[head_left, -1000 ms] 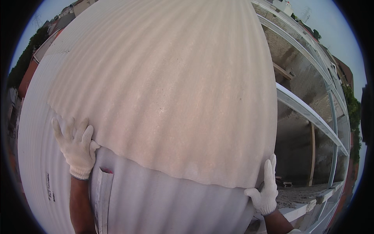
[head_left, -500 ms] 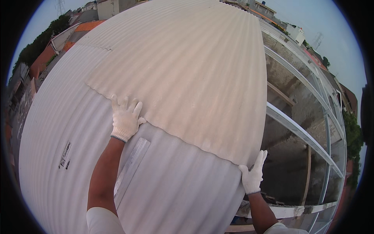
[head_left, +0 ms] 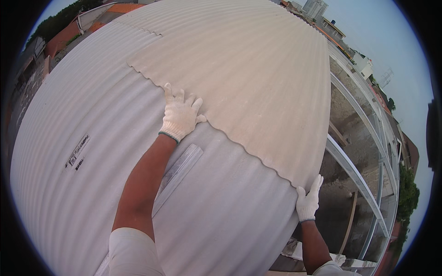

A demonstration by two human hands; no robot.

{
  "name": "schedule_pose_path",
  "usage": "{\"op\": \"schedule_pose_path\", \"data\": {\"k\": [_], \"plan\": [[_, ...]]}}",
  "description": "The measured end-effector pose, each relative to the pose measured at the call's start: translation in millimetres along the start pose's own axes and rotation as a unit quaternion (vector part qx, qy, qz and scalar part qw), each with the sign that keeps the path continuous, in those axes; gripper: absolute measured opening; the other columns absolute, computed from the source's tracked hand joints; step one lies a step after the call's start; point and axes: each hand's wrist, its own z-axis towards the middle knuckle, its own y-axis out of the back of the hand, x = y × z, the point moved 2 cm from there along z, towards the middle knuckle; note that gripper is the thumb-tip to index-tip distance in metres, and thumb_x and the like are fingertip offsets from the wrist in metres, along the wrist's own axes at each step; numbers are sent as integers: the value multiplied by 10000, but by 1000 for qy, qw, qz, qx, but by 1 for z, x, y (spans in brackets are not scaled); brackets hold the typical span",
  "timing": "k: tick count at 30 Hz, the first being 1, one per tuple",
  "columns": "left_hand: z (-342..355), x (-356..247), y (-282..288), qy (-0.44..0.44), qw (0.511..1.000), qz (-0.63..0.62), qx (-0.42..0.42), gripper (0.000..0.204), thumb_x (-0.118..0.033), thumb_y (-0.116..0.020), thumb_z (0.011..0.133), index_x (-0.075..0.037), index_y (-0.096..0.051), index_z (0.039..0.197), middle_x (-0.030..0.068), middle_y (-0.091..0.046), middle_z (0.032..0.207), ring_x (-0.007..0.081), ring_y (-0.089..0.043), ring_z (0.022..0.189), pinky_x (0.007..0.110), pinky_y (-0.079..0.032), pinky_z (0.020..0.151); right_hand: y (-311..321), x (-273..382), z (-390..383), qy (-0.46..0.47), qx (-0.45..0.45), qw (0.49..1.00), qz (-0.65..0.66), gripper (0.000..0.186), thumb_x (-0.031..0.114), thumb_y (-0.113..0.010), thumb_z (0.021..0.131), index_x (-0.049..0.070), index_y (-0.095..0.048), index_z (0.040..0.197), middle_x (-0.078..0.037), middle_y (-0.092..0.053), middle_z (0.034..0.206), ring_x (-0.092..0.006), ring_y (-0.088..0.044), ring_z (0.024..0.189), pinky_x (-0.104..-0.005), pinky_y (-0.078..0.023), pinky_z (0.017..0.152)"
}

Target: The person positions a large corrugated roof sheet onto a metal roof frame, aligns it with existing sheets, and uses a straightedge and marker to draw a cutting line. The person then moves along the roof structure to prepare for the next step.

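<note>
My left hand (head_left: 181,113) in a white knit glove lies with fingers spread on the wavy lower edge of a beige corrugated sheet (head_left: 248,83), which overlaps a greyer corrugated sheet (head_left: 216,198). Near the sheet's right corner, my right hand (head_left: 309,198), also gloved, touches the edge with fingers upright and thumb apart. Beside my left forearm, a long silvery metal strip (head_left: 182,170) rests on the grey sheet. A printed label (head_left: 76,154) is on that sheet at the left.
Right of the sheets, metal rafters (head_left: 354,179) span an open drop with concrete walls and wooden pieces (head_left: 350,221) below. A concrete ledge (head_left: 336,257) runs at lower right. Roofs (head_left: 62,41), trees (head_left: 407,193) and buildings (head_left: 315,9) surround the roof.
The view has tilted up, showing more roof and surroundings. My left hand appears higher and farther right in the picture; both hands remain at the beige sheet's edge.
</note>
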Motion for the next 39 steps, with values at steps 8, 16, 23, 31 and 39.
{"op": "schedule_pose_path", "data": {"k": [8,16,23,31,39], "plan": [[-9,5,5,3,998,-1,-70,626,-714,-693,1142,-258,-773,1563,33,-782,1605,379,-623,1593,847,-99,1441,-8,5,3,-17,-36,999,-19,1070,176,-859,1112,103,-229,1975,-217,-230,2054,-491,-490,1763,-554,-508,1363],[13,-2,-10,-99,982,32,-155,499,-626,-813,1064,-235,-877,1367,-31,-817,1539,368,-612,1608,873,-119,1419,-10,-11,3,37,4,999,-3,977,37,-796,1096,88,-331,1953,-288,-273,2026,-495,-425,1808,-530,-476,1397],[35,-3,-5,-47,998,-17,-33,531,-636,-627,1211,-246,-817,1516,-33,-775,1641,345,-696,1549,868,-101,1435,-10,12,46,33,-37,998,43,972,52,-769,1122,81,-281,1963,-283,-181,2050,-454,-297,1872,-532,-371,1468],[31,-9,-14,-33,997,-27,-60,509,-617,-731,1133,-231,-820,1452,-52,-828,1516,210,-840,1186,749,-312,1444,-9,9,31,30,-67,997,24,1009,60,-885,1059,103,-378,1930,-252,-211,2050,-479,-436,1802,-544,-520,1365],[43,-14,-21,-65,988,59,-126,490,-615,-724,1137,-270,-846,1461,-80,-828,1559,308,-713,1508,771,-200,1465,-8,-3,47,102,-21,994,16,932,-24,-849,1021,34,-478,1874,-357,-252,2004,-544,-394,1811,-526,-499,1388]]}}
